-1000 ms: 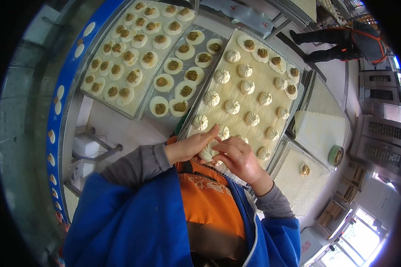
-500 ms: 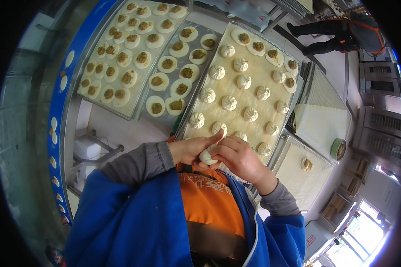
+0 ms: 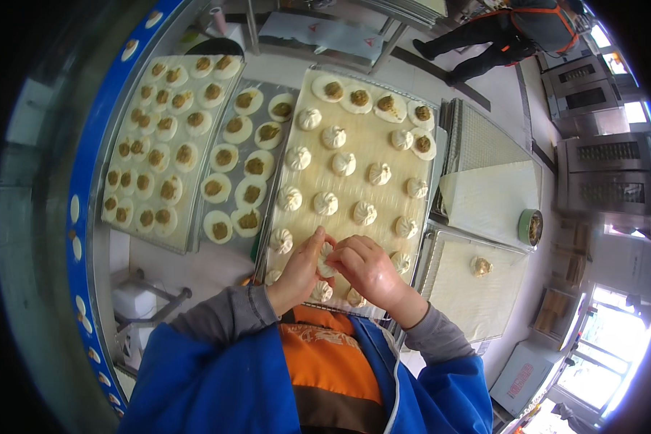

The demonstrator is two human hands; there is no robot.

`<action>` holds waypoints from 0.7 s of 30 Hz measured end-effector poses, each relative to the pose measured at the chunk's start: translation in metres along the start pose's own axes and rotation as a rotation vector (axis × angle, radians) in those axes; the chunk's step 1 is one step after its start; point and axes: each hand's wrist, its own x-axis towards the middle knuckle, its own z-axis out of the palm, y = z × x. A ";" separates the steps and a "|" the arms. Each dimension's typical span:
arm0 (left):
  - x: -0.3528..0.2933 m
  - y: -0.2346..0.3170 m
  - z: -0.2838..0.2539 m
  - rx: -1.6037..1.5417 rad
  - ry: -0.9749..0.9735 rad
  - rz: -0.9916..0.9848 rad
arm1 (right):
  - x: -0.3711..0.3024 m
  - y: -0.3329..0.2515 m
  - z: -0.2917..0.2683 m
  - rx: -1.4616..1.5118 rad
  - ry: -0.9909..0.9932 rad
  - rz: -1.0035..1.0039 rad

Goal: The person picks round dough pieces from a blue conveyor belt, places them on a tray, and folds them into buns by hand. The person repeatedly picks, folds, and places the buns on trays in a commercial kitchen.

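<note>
A pleated white filled bun (image 3: 326, 262) sits between my two hands, over the near part of a lined tray (image 3: 365, 137). My left hand (image 3: 296, 275) cups it from the left with the thumb raised along its side. The fingers of my right hand (image 3: 372, 273) are bent together and pinch the dough at its top right. Rows of closed buns (image 3: 325, 203) stand on the tray around my hands. Along the tray's far edge lie flat dough rounds (image 3: 359, 100) topped with brown filling. My hands partly cover the held bun and a few buns near the front edge.
Two trays at the left carry more filled dough rounds (image 3: 223, 157). Beyond them curves a blue-edged conveyor (image 3: 81, 188). At the right are stacked trays (image 3: 477, 145), a green bowl of filling (image 3: 532, 228) and a single filled piece (image 3: 482, 267). Another person (image 3: 535, 32) stands far right.
The view has shifted, so the trays appear lower and further left. My hands, still around the bun, now stand further over the tray, away from my body.
</note>
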 end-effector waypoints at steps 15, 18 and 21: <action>0.100 0.075 0.032 0.105 -0.152 0.178 | 0.048 0.104 -0.043 0.204 0.102 0.256; 0.129 0.107 0.010 0.745 0.015 0.483 | 0.054 0.154 -0.056 0.107 0.228 0.471; 0.162 0.140 -0.008 1.565 0.110 0.773 | 0.048 0.182 -0.064 0.003 0.281 0.473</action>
